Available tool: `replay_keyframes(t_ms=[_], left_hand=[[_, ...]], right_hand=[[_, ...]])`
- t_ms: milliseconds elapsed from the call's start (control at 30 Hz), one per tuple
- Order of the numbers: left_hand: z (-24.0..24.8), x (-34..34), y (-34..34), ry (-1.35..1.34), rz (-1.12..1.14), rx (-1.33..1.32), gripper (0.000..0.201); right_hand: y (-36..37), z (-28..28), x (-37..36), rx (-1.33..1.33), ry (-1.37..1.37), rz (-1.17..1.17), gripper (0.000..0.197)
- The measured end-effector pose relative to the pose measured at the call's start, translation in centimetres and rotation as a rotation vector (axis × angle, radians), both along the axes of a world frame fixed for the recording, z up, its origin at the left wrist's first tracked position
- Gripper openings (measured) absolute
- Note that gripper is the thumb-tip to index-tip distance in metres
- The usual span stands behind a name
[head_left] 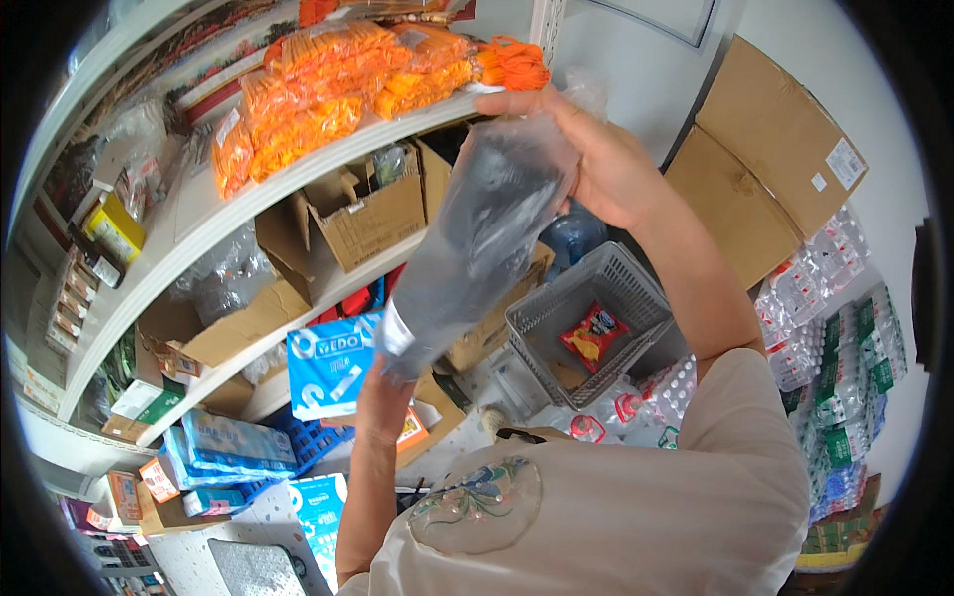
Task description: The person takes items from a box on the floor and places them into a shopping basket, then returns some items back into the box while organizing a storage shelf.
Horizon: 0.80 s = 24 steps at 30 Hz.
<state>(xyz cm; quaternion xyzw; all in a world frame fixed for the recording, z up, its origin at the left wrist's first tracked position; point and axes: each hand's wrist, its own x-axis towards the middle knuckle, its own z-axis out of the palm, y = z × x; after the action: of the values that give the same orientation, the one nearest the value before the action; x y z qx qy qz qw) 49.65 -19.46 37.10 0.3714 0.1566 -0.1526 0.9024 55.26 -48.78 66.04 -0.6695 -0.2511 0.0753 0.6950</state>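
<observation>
Between my two hands stretches a long clear plastic package (477, 238) with something dark inside, tilted from upper right to lower left. My right hand (611, 159) is closed round its upper end, with the thumb along the top edge. At the lower end, near a white label, my left hand (383, 402) grips the plastic; its fingers are partly hidden behind the package. What the dark contents are cannot be made out. Just behind the package's upper end is a shelf edge with plastic-wrapped orange bundles (318, 89) piled on it.
Open cardboard boxes (370, 221) fill the lower shelf. A grey basket (542, 333) holding a red snack bag (594, 338) stands below my right forearm. Blue packs (238, 447) lie at lower left. A large carton (760, 149) and wrapped bottles (845, 387) line the right wall.
</observation>
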Motion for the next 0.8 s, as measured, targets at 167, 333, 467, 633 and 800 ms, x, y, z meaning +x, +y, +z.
replay_keyframes(t_ms=[167,333,467,633,800], left_hand=[[6.9,0.0,-5.6,-0.774,0.046,0.594,0.101],[12.8,1.7,-10.4,-1.036,-0.097,0.365,0.096],[14.3,0.8,-11.1,-0.945,-0.117,0.227,0.08],[14.1,-0.5,-11.8,-0.948,0.005,0.238,0.078],[13.5,-0.4,-11.4,-1.109,0.102,0.423,0.08]], right_hand=[[1.7,-0.7,0.3,-0.275,-0.299,0.091,0.054],[1.9,-2.5,0.1,-0.379,-0.402,0.134,0.042],[1.8,-2.3,-0.8,-0.392,-0.507,0.19,0.037],[1.4,-2.6,-2.0,-0.468,-0.497,0.14,0.035],[1.3,-2.9,-2.4,-0.561,-0.415,0.054,0.036]])
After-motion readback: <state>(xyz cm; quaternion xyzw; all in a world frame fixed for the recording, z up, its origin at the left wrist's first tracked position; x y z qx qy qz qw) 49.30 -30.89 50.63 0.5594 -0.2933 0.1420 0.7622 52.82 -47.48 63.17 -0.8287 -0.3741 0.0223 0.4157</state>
